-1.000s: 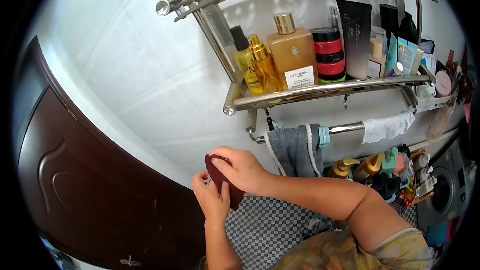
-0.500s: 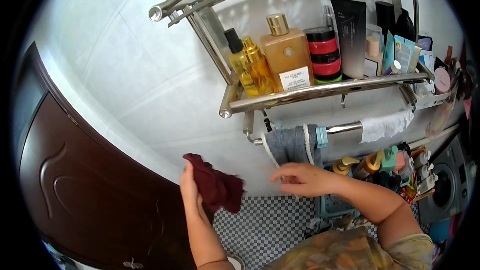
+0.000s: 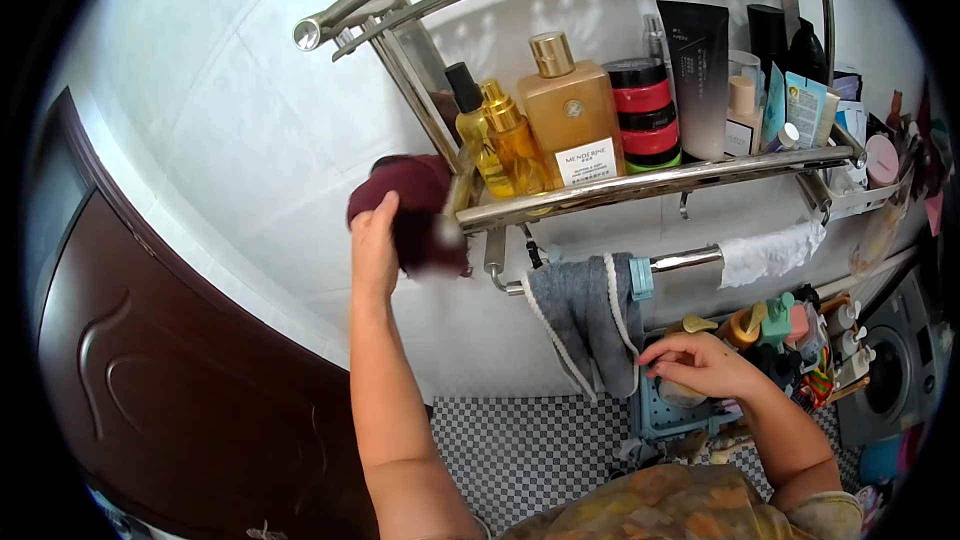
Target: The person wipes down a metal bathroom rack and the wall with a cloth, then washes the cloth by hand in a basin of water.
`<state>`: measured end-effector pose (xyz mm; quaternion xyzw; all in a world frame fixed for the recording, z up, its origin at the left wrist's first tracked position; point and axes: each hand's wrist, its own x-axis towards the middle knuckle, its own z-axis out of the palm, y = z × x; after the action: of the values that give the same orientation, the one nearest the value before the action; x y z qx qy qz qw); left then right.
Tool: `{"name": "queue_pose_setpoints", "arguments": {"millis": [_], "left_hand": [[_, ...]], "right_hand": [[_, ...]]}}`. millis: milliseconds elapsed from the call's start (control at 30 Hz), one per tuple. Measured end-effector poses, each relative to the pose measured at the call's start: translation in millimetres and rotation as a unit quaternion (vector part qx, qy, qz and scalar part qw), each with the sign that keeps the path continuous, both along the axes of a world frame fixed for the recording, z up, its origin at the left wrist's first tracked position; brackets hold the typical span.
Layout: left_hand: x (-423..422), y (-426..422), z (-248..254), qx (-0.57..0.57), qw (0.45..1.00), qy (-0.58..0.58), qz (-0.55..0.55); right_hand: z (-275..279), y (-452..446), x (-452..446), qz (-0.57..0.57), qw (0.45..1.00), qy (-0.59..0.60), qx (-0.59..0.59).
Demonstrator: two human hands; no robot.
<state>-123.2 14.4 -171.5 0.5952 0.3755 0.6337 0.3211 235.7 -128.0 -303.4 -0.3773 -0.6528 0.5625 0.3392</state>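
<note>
My left hand point(image 3: 375, 240) is closed on a dark maroon cloth point(image 3: 405, 202), holding it up against the left end of the metal rack point(image 3: 640, 183). The cloth's lower edge is blurred and overlaps the rack's corner. Lower right, my right hand point(image 3: 695, 360) holds nothing, its fingers loosely bent and apart. Those fingertips are beside the right edge of a grey towel point(image 3: 575, 305) with white trim; whether they touch it I cannot tell. The towel hangs over the rack's lower bar, with a light blue clip point(image 3: 641, 278) at its right.
Bottles, stacked jars point(image 3: 645, 112) and a black tube point(image 3: 693, 80) stand on the rack shelf. A white cloth point(image 3: 770, 252) hangs further along the bar. Below are pump bottles point(image 3: 742, 327) and a blue basket point(image 3: 670, 418). A brown door point(image 3: 180, 360) is at left, a washing machine point(image 3: 890, 365) at right.
My left hand has raised the maroon cloth from below up to the rack's left end. My right hand has moved right and slightly down, past the grey towel's front.
</note>
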Motion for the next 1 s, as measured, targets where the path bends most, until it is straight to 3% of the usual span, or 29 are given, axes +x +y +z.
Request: {"name": "queue_pose_setpoints", "arguments": {"millis": [133, 167, 333, 467, 733, 800, 867, 933, 1000], "left_hand": [[48, 10, 10, -0.007, 0.992, -0.125, 0.0], [22, 28, -1, -0.056, 0.998, -0.028, -0.016], [12, 49, 7, -0.12, 0.976, 0.18, 0.002], [24, 58, 5, -0.095, 0.983, 0.157, 0.029], [4, 47, 6, -0.083, 0.984, 0.153, -0.042], [0, 66, 4, -0.077, 0.98, 0.184, -0.009], [12, 62, 13, -0.008, 0.943, 0.327, 0.068], [13, 65, 12, -0.062, 0.938, 0.331, 0.084], [3, 79, -1, 0.002, 0.967, 0.24, 0.091]], "right_hand": [[12, -5, 11, -0.03, 0.999, 0.025, -0.012], [14, -6, 13, -0.041, 0.999, 0.024, -0.015], [14, -7, 25, -0.062, 0.996, 0.07, -0.008], [20, -10, 28, -0.075, 0.994, 0.08, -0.012], [19, -13, 37, -0.085, 0.993, 0.079, 0.001], [17, -11, 37, -0.09, 0.993, 0.071, -0.003], [18, -9, 34, -0.09, 0.993, 0.07, -0.005], [19, -9, 31, -0.09, 0.993, 0.07, -0.004], [21, -10, 30, -0.081, 0.994, 0.071, -0.001]]}}
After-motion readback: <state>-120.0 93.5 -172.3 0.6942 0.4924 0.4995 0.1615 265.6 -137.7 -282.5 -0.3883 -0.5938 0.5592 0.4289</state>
